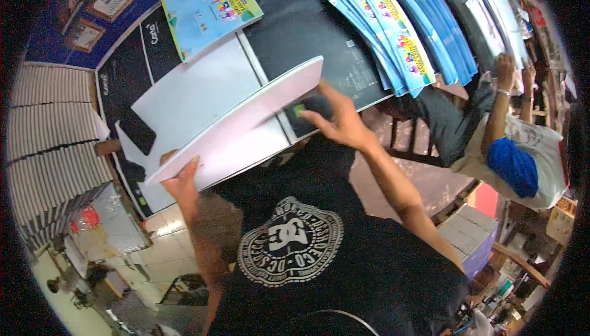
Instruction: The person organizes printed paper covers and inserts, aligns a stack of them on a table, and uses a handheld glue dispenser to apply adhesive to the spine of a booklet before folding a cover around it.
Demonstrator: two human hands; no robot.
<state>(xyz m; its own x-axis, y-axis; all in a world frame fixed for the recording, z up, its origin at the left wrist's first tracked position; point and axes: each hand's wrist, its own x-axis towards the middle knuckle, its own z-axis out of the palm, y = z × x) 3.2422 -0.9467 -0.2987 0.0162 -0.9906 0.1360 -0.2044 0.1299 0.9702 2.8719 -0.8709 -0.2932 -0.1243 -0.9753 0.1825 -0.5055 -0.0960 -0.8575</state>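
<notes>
Paper handling notes: the left hand (180, 182) is pinching the raised white sheets (239, 118) at their lower-left end, thumb on the near face. The right hand (341, 118) is hovering by the other end with thumb and fingers spread apart, so it's not really clamping anything. The sheets are standing tilted above the flat white paper (200, 84) on the table (298, 23), bowing a little along their length.

If you're doing this, I'd be keeping the left pinch light and flat so the corner isn't creasing. I'd also be supporting the right end with flat fingers, because a long floppy bundle is probably going to be sagging or fanning out otherwise. Lining up edges before pressing is likely worth it, and I'd be staying clear of the blue booklets (212, 10).

Stuff I'm not making out: the left fingers are hiding behind the paper, and I can't tell whether the right fingertips are touching its back. Sheet count is anyone's guess. The dark object (316, 105) by the right thumb is sitting partly covered, and the co-worker (531, 158) is blurring into the warped rim.
</notes>
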